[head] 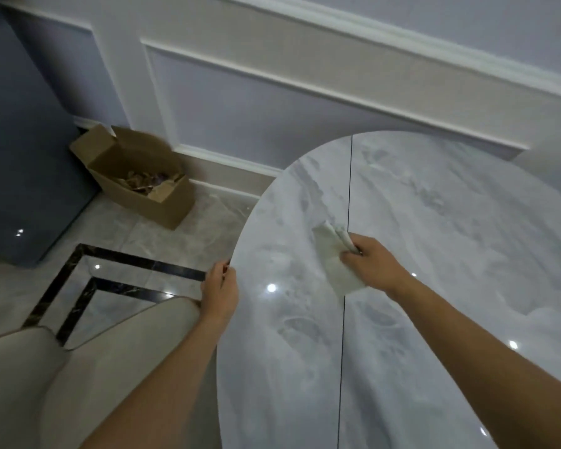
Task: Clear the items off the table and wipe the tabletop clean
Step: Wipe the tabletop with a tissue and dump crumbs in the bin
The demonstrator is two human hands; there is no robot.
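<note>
A round grey marble table (434, 222) fills the right half of the view, with a thin dark seam running down its top. My right hand (370, 264) grips a crumpled white cloth (336, 254) that lies pressed on the tabletop just left of the seam. My left hand (219, 288) is at the table's left edge, its fingers curled beside the rim; whether they clasp the rim is not plain. The part of the tabletop in view carries nothing but the cloth.
An open cardboard box (140, 179) with scraps inside stands on the floor by the panelled wall. A blue-grey sofa (20, 140) is at far left. A beige chair (78, 367) sits at lower left beside the table. The glossy tiled floor has a dark border.
</note>
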